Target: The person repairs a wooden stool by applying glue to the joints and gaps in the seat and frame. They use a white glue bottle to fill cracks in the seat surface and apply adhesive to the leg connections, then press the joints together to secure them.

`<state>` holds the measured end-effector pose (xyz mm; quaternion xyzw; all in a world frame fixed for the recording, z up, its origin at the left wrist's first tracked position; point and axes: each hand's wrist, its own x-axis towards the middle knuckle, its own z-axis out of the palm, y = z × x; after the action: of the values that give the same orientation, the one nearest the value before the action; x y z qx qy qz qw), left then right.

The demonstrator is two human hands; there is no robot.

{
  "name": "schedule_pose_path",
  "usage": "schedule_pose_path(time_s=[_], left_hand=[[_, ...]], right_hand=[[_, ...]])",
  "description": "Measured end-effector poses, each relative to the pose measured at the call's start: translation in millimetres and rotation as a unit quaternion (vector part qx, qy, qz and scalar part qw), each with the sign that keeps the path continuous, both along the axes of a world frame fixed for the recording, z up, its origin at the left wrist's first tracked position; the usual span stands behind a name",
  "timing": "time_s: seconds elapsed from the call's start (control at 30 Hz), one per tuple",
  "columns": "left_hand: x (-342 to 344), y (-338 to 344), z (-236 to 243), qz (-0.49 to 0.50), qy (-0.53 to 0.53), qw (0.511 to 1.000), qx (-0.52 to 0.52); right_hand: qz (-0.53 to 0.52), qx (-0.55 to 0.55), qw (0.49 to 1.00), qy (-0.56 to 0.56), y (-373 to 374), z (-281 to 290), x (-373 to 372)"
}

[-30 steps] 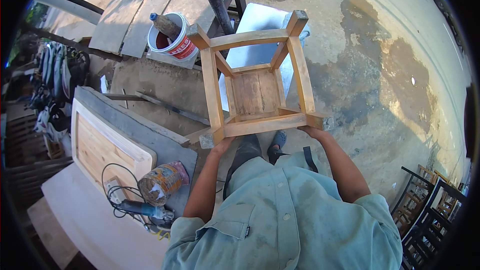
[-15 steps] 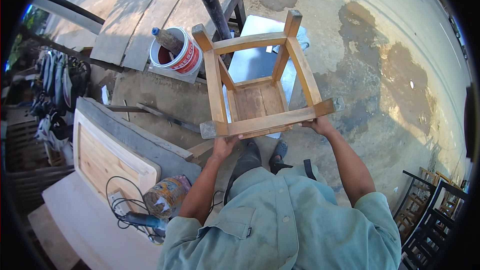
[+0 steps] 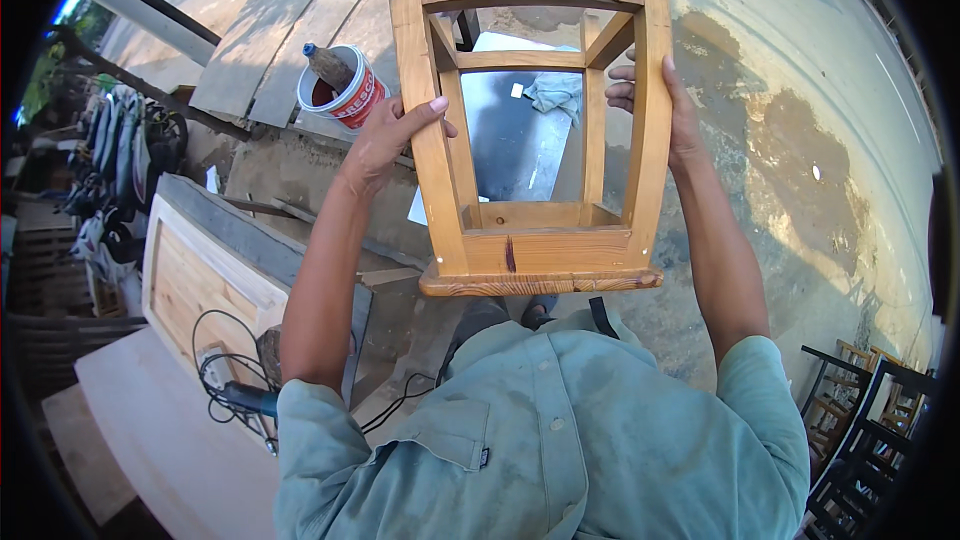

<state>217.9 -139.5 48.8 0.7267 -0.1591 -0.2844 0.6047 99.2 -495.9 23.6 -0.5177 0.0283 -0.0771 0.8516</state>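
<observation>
I hold a light-brown wooden stool (image 3: 540, 245) lengthwise in front of me, seat end toward my body and legs pointing away, upper ends cut off by the frame. My left hand (image 3: 395, 135) is closed around its left leg, thumb lying along the outside. My right hand (image 3: 670, 110) grips the right leg higher up, with fingertips showing on the inner side. Beyond the stool, through its frame, lie a silver-grey board (image 3: 510, 155) and a crumpled pale-blue cloth (image 3: 555, 92). A white bucket (image 3: 355, 100) with a dirty bottle-like object (image 3: 330, 65) in it stands just beyond my left hand.
A plank table (image 3: 250, 50) and black post stand ahead. At left are a framed wood panel (image 3: 200, 270), a cabled power tool (image 3: 250, 400), a pale board (image 3: 135, 420) and a dark pile of gear (image 3: 120, 170). Dark chair frames (image 3: 865, 450) stand at right, on stained concrete (image 3: 800, 190).
The stool has swung upright in my view, its legs now pointing away rather than up at me. Both my hands have risen from the near edge to grip the side legs.
</observation>
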Motion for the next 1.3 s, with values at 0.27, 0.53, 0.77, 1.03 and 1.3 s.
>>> schedule_pose_path(time_s=[0.27, 0.53, 0.77, 1.03, 1.3], left_hand=[[-15.6, -2.8, 58.9, -0.049, 0.003, 0.982, -0.181], [-142.7, 40.9, -58.9, 0.047, 0.001, 0.923, -0.382], [-135.8, 5.8, -120.0, 0.179, -0.073, 0.943, -0.272], [-96.0, 3.0, 36.0, 0.155, -0.134, 0.933, -0.294], [-28.3, -27.5, 74.3, 0.142, -0.049, 0.982, -0.117]], right_hand=[[-0.025, 0.083, 0.99, -0.112, 11.9, 98.8, -25.8], [-0.109, 0.101, 0.988, -0.042, -8.5, 124.5, -14.7], [-0.142, 0.08, 0.987, 0.013, -13.8, 75.7, 20.7], [0.006, 0.13, 0.989, 0.064, -6.7, 125.6, -1.0], [-0.043, 0.159, 0.986, 0.006, 45.3, 57.5, -37.5]])
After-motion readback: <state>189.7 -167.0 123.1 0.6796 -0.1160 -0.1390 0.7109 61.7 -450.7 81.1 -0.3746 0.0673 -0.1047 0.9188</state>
